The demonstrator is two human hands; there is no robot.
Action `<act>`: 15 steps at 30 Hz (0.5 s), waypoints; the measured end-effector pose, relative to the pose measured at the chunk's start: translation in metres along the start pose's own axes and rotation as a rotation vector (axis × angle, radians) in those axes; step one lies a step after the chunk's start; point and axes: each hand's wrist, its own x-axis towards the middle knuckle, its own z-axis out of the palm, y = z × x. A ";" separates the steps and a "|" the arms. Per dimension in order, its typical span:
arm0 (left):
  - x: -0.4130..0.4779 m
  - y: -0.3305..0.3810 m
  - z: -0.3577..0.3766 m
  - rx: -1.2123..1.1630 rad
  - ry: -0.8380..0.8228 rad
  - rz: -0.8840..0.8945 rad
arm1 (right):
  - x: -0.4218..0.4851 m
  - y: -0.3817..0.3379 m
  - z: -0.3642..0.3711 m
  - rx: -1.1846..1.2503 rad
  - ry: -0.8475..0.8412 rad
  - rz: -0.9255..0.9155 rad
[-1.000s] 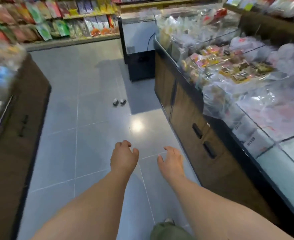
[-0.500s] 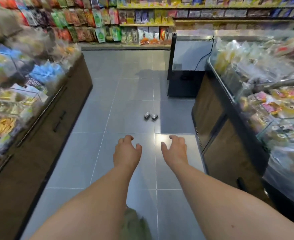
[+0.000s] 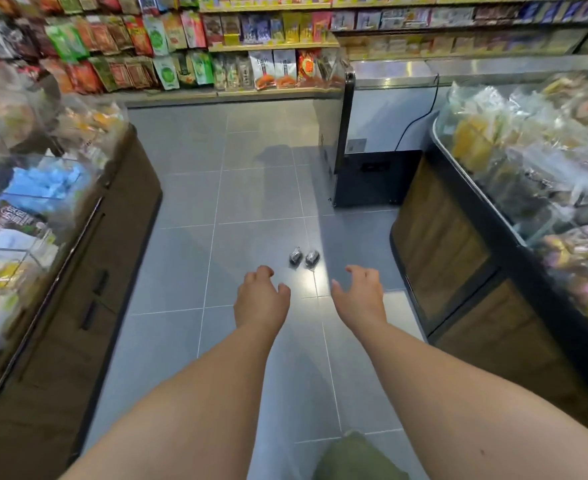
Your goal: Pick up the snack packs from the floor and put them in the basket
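Aisle view from my head camera. At 9 o'clock a glass-topped display counter [image 3: 78, 237] holds blurred bagged goods, blue and yellow among them; at 3 o'clock a second counter [image 3: 458, 258] is heaped with clear-wrapped food. A chest freezer [image 3: 382, 133] stands at 1 o'clock, and wall shelves [image 3: 271, 46] of hanging packets fill 12 o'clock. Between the counter edges the grey tiled floor [image 3: 251, 188] runs open straight ahead, bare but for two small dark snack packs [image 3: 304, 257] lying side by side just beyond my fingertips, at 12 o'clock. My left hand [image 3: 260, 299] is loosely curled and empty; my right hand [image 3: 361, 294] is spread, fingers apart, empty. Both hover above the tiles, near the packs but not touching them. I see no basket.
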 end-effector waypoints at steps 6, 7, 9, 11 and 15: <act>0.111 0.019 0.011 0.031 -0.026 -0.011 | 0.105 -0.028 0.020 -0.007 -0.024 0.023; 0.131 0.024 0.012 0.039 -0.031 -0.009 | 0.124 -0.033 0.021 -0.012 -0.027 0.026; 0.161 0.034 0.014 0.054 -0.049 -0.017 | 0.154 -0.038 0.022 -0.029 -0.036 0.026; 0.201 0.046 0.018 0.081 -0.086 -0.041 | 0.195 -0.045 0.021 -0.038 -0.052 0.036; 0.269 0.067 0.022 0.127 -0.155 -0.100 | 0.268 -0.061 0.017 -0.061 -0.073 0.056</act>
